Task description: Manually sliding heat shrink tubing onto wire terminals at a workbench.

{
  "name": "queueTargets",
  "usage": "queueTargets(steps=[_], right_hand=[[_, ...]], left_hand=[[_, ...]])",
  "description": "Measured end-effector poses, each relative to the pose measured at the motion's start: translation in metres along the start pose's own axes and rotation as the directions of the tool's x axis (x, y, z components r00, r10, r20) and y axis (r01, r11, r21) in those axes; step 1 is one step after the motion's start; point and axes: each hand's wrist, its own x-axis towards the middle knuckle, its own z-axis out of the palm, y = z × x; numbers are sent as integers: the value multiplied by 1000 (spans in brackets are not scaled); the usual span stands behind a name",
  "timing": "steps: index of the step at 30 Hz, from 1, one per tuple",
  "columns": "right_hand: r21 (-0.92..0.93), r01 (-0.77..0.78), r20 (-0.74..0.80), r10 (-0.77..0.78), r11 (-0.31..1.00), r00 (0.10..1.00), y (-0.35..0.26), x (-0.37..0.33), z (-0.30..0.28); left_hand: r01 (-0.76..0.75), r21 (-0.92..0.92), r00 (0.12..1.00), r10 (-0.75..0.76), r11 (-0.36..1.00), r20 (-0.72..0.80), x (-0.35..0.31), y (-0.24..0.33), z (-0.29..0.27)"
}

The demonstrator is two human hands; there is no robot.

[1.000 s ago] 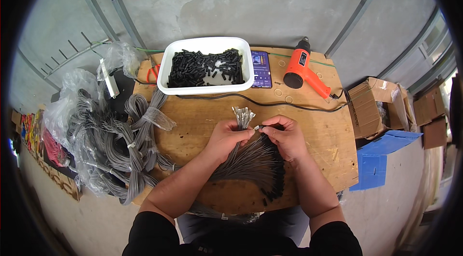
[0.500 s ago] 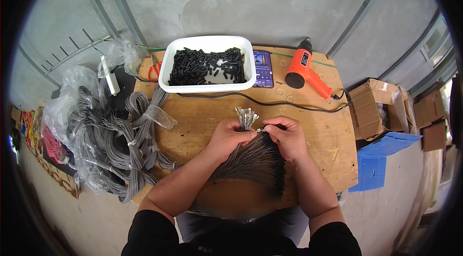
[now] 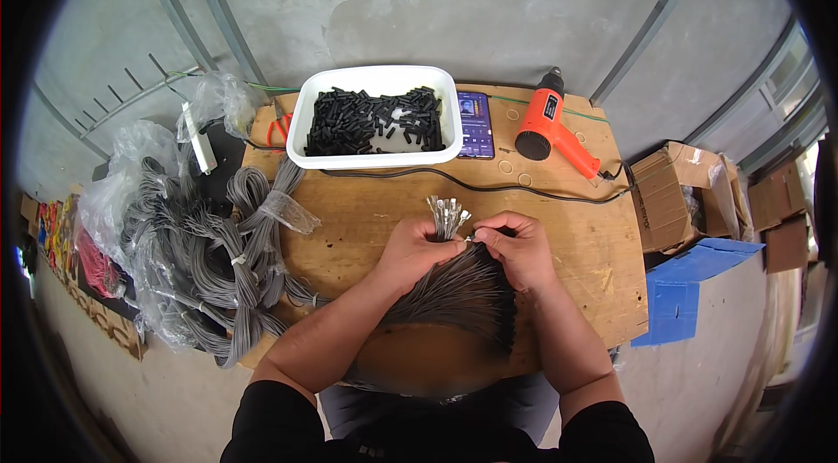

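My left hand (image 3: pixel 410 251) is closed round a bundle of grey wires (image 3: pixel 436 293), whose metal terminals (image 3: pixel 448 212) stick up past my fingers. One wire end is singled out between my left thumb and finger, pointing to the right. My right hand (image 3: pixel 517 252) meets it there, thumb and forefinger pinching a small black sleeve (image 3: pixel 472 237) at that terminal. How far the sleeve covers the terminal is too small to tell. Below my hands the wires fan out over the table, and their right-hand ends are dark, partly behind my right hand.
A white tub (image 3: pixel 375 160) of short black sleeves stands at the back, beside a phone (image 3: pixel 476 125). An orange heat gun (image 3: pixel 552 124) lies right of it, its black cable crossing the wooden table (image 3: pixel 576 227). Coiled grey wires (image 3: pixel 231 267) pile up left. Cardboard boxes (image 3: pixel 668 201) stand right.
My right fingers have shifted slightly toward the left hand, and the black sleeve now shows at the wire end where the bare terminal showed before. The left hand has hardly moved.
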Motion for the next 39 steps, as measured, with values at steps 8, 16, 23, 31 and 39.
queueTargets(steps=[8, 16, 23, 31, 39], right_hand=[[-3, 4, 13, -4, 1000, 1000, 1, 0, -2], [232, -152, 69, 139, 961, 988, -7, 6, -12], [319, -278, 181, 229, 906, 956, -7, 7, -21], [286, -294, 228, 233, 912, 945, -1, 7, -19], [268, -282, 235, 222, 921, 946, -5, 7, -20]], left_hand=[[-29, 51, 1000, 28, 998, 13, 1, -2, -1], [2, -8, 1000, -2, 1000, 23, 2, -2, -3], [8, -17, 999, -7, 1000, 35, 1, -1, -1], [20, -17, 999, -19, 1000, 44, 0, -2, -1], [7, -15, 998, -6, 1000, 61, 1, -1, -1]])
